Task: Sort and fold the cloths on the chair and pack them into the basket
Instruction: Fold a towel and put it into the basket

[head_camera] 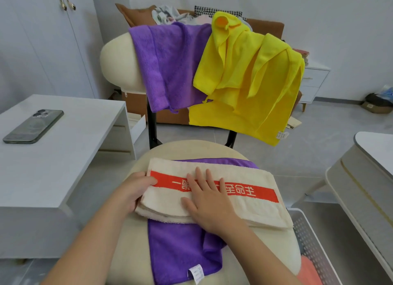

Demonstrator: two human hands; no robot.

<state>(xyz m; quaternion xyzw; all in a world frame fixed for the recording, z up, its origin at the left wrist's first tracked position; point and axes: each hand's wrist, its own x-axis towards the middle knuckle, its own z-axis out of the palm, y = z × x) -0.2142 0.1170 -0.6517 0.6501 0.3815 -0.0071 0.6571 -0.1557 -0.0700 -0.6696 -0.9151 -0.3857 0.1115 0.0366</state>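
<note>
A folded cream towel (255, 208) with a red lettered band lies across the chair seat (136, 238), on top of a purple cloth (178, 248). My left hand (134, 189) grips the towel's left end, thumb on the red band. My right hand (208, 201) presses flat on the towel's middle, fingers straight. Over the chair's backrest (117, 59) hang a second purple cloth (168, 65) and yellow cloths (251, 82). The white perforated basket (312, 240) stands at the lower right beside the seat, with a coral cloth (308, 272) inside.
A white low table (70, 148) on the left carries a phone (34, 126). A pale cabinet or table edge (365, 178) stands on the right. Behind the chair are a brown sofa (265, 27) with cushions and laundry, and a white drawer unit (312, 80).
</note>
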